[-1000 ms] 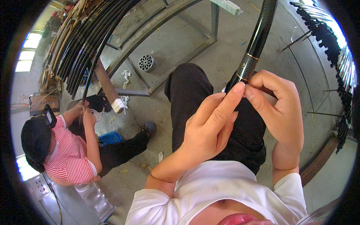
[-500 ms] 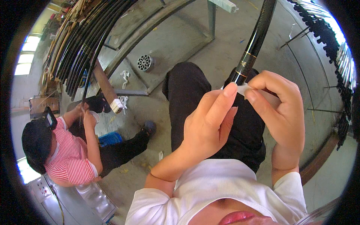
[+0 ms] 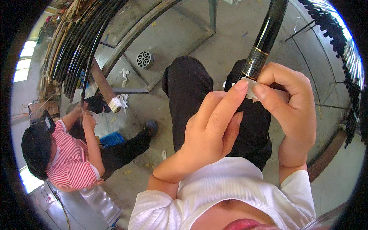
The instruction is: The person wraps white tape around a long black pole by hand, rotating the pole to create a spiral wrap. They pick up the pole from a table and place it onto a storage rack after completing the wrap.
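I see my left hand (image 3: 214, 126) raised in front of the chest, its forefinger stretched up until the tip meets a small white piece of tape or paper (image 3: 251, 89) at the lower end of a glossy black rod with thin gold rings (image 3: 264, 40). My right hand (image 3: 289, 103) is curled around this same end from the other side — thumb and forefinger are pressed together on the white piece, so both hands pinch it between them. The rod goes up and slightly right from the hands, out of the top of the view, and its lower end sits above my lap in black trousers (image 3: 191, 96).

On the left, well apart, another person in a red-striped shirt (image 3: 71, 161) sits low on the grey concrete floor (image 3: 172, 42) and holds a thin dark rod with both hands. Behind that person many long black rods (image 3: 76, 50) lie side by side on a metal frame. A round floor drain (image 3: 145, 59) is near the frame — more dark rods (image 3: 337, 34) hang at the right edge.
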`<action>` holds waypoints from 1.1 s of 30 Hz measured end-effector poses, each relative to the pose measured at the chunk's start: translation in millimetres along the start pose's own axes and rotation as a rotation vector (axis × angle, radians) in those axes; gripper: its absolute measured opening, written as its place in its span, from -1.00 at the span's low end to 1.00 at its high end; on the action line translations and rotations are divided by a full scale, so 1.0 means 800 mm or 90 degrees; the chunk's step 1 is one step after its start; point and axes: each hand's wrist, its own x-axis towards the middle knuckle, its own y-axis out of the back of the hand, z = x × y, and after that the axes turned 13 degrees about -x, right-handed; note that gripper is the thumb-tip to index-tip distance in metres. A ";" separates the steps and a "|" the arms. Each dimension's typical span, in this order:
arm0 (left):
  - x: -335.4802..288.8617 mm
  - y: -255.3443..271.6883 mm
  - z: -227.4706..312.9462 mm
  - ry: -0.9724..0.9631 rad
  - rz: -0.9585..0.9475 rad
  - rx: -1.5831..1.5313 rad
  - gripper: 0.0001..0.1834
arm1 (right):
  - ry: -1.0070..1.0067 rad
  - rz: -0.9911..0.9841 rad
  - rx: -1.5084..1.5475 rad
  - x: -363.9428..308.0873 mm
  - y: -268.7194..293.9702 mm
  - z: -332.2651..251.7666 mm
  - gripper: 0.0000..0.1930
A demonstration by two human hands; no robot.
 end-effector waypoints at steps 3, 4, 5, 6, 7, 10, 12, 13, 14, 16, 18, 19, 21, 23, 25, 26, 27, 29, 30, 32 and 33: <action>-0.002 -0.001 -0.003 -0.014 0.000 -0.041 -0.43 | -0.013 0.000 0.014 -0.001 0.000 -0.003 -0.81; -0.003 0.000 -0.002 -0.007 -0.004 -0.051 -0.43 | -0.013 0.005 0.017 -0.001 -0.001 -0.003 -0.80; -0.005 0.000 -0.002 -0.001 -0.008 -0.061 -0.43 | -0.010 0.008 0.018 -0.001 -0.002 -0.003 -0.79; -0.005 -0.001 -0.003 -0.002 -0.007 -0.072 -0.43 | -0.008 0.011 0.019 0.000 -0.003 -0.002 -0.79; -0.006 -0.001 -0.004 -0.003 -0.006 -0.084 -0.42 | -0.005 0.014 0.020 0.000 -0.004 -0.001 -0.79; -0.008 -0.004 -0.005 0.016 0.007 -0.124 -0.43 | -0.008 0.013 0.017 0.000 -0.003 -0.003 -0.79; -0.008 -0.004 -0.004 0.020 0.013 -0.135 -0.43 | -0.009 0.009 0.028 0.000 -0.002 -0.003 -0.79; -0.006 -0.004 -0.003 0.015 0.014 -0.132 -0.42 | -0.009 0.007 0.034 0.000 -0.002 -0.002 -0.80; -0.006 -0.004 -0.003 0.013 0.014 -0.134 -0.42 | -0.007 0.004 0.033 0.001 -0.002 -0.003 -0.80; -0.007 -0.004 -0.004 0.013 0.017 -0.146 -0.41 | -0.002 -0.001 0.033 0.001 -0.001 -0.003 -0.80; -0.008 -0.004 -0.005 0.017 0.015 -0.157 -0.41 | -0.007 0.015 0.045 -0.001 -0.004 -0.005 -0.80; -0.008 -0.004 -0.005 0.020 0.011 -0.159 -0.41 | -0.010 0.024 0.050 -0.001 -0.005 -0.005 -0.80; -0.008 -0.003 -0.005 0.021 0.010 -0.162 -0.41 | -0.009 0.010 0.039 0.000 -0.003 -0.004 -0.80; -0.008 -0.003 -0.006 0.019 0.012 -0.162 -0.41 | -0.010 0.006 0.034 0.001 -0.002 -0.005 -0.79; -0.008 -0.003 -0.006 0.020 0.014 -0.160 -0.41 | -0.015 0.013 0.036 0.001 -0.003 -0.006 -0.78; -0.008 -0.003 -0.007 0.020 0.014 -0.161 -0.41 | -0.013 0.011 0.036 0.001 -0.003 -0.006 -0.78; -0.008 -0.003 -0.007 0.021 0.015 -0.161 -0.41 | -0.012 0.009 0.036 0.002 -0.003 -0.006 -0.77; -0.008 -0.003 -0.007 0.022 0.016 -0.164 -0.41 | -0.012 0.008 0.039 0.002 -0.003 -0.006 -0.76; -0.008 -0.003 -0.007 0.024 0.016 -0.164 -0.41 | -0.015 0.009 0.044 0.002 -0.004 -0.007 -0.76; -0.008 -0.002 -0.006 0.029 0.013 -0.159 -0.41 | -0.017 0.006 0.047 0.003 -0.004 -0.007 -0.76; -0.007 -0.002 -0.005 0.032 0.010 -0.154 -0.41 | -0.017 0.002 0.047 0.004 -0.003 -0.007 -0.76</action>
